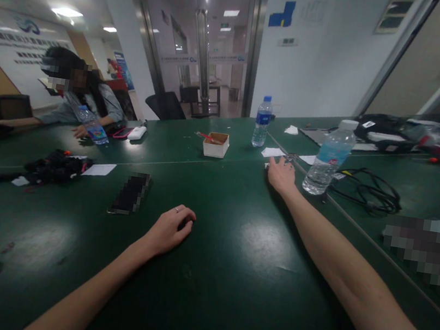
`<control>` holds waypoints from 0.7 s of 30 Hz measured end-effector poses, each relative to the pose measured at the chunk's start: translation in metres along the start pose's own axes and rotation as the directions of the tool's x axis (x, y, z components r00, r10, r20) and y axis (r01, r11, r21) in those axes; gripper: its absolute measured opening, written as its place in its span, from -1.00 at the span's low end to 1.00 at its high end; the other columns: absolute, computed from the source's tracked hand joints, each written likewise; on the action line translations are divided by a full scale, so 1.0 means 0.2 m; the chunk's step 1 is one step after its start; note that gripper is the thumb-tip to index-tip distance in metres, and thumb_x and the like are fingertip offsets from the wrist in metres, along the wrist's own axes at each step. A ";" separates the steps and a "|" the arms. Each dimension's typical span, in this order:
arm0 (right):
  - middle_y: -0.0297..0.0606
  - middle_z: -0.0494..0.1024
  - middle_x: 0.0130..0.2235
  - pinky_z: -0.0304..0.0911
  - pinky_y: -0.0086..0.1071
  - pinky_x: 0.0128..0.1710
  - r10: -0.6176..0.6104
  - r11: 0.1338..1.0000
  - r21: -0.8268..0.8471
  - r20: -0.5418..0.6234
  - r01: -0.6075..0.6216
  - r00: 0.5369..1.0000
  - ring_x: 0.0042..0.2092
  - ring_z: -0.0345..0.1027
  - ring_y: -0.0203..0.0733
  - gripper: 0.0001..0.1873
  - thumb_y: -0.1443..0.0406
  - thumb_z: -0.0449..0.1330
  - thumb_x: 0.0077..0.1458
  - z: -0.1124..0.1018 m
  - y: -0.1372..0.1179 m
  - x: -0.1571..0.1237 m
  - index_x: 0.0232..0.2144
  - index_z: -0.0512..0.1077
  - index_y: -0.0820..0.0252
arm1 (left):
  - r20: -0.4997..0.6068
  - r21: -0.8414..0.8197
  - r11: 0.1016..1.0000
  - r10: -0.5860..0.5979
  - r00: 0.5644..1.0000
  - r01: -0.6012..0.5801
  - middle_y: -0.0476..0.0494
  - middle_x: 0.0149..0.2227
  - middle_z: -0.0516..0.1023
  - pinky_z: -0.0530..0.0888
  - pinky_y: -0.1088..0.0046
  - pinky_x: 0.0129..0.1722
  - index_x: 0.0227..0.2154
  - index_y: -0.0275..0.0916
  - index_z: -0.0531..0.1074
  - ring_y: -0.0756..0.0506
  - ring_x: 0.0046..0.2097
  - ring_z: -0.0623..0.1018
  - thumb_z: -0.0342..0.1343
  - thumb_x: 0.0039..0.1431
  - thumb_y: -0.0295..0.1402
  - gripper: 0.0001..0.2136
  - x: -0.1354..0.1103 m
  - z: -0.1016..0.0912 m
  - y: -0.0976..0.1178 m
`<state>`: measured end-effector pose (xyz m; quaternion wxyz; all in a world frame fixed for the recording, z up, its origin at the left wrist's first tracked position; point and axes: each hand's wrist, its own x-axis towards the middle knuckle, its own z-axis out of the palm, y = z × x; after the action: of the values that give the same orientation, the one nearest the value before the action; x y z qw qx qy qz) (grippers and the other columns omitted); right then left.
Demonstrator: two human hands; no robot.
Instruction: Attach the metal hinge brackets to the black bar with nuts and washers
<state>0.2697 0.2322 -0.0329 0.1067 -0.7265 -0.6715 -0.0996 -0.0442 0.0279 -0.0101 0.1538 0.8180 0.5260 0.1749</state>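
My left hand rests on the green table, fingers loosely curled, thumb apart, nothing in it; a ring shows on one finger. A phone lies to its left. Stretched far forward, my right hand is down at the tabletop with its fingers bent and their tips hidden. A small white bit shows at its left edge; whatever it grips cannot be made out. Just beyond it lie a white paper and a small dark patterned item. A large water bottle stands right of that hand.
A small open box with a red item inside stands mid-table. Farther back is another water bottle. Black cables coil at the right. Black gear lies left. Across the table sits a person beside a tilted bottle.
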 end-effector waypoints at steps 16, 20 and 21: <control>0.10 0.25 0.03 0.13 -0.09 -0.08 -0.033 0.999 0.015 0.032 0.032 0.999 0.01 0.20 0.17 -0.65 0.32 -0.19 0.30 0.00 0.01 0.01 0.01 0.29 0.19 | -0.011 -0.016 1.000 0.006 1.000 -0.006 -0.13 -0.27 0.42 0.43 0.41 -0.33 -0.23 -0.27 0.41 -0.08 -0.29 0.44 -0.06 0.24 -0.37 -0.83 0.00 0.00 0.01; 0.10 0.27 0.01 0.16 -0.14 -0.11 -0.025 1.000 -0.003 0.010 0.025 1.000 -0.01 0.23 0.12 -0.61 0.36 -0.22 0.29 -0.01 0.00 0.00 0.08 0.22 0.18 | -0.015 -0.003 1.000 0.013 1.000 -0.013 -0.13 -0.27 0.43 0.43 0.41 -0.32 -0.23 -0.27 0.41 -0.08 -0.30 0.45 -0.06 0.23 -0.38 -0.83 0.00 0.00 0.01; 0.10 0.27 0.01 0.16 -0.14 -0.11 -0.024 1.000 -0.007 0.006 0.024 1.000 -0.01 0.23 0.11 -0.61 0.36 -0.22 0.29 -0.01 0.00 0.00 0.08 0.21 0.18 | -0.019 0.000 1.000 0.015 1.000 -0.015 -0.13 -0.28 0.43 0.44 0.40 -0.32 -0.24 -0.27 0.41 -0.08 -0.30 0.45 -0.06 0.23 -0.38 -0.83 0.00 0.00 0.01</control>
<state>0.2704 0.2313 -0.0317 0.1009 -0.7192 -0.6801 -0.1008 -0.0426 0.0279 -0.0088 0.1474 0.8201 0.5215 0.1837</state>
